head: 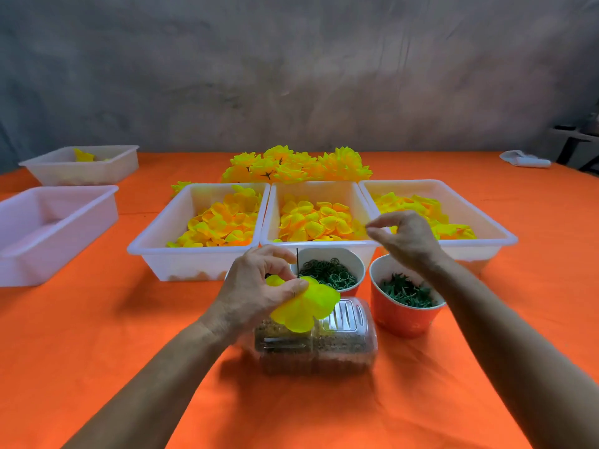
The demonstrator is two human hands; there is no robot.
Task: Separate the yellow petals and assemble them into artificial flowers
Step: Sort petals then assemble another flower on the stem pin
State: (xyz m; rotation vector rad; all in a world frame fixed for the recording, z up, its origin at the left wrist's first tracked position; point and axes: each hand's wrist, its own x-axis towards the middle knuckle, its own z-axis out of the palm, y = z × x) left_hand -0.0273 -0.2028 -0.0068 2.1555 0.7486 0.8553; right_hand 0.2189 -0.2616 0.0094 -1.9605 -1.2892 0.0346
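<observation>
Orange tablecloth (97, 335) w/ white bins (194, 264), grey wall (291, 76) behind

One head-worn wide-angle view, close above the near edge of the worktop (97, 335); facing forward and down; the far wall (291, 76) fills the top.

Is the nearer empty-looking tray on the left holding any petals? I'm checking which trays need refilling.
No, the nearer left tray shows only its bare white inside, while the three middle trays hold heaps of yellow petals.
</observation>
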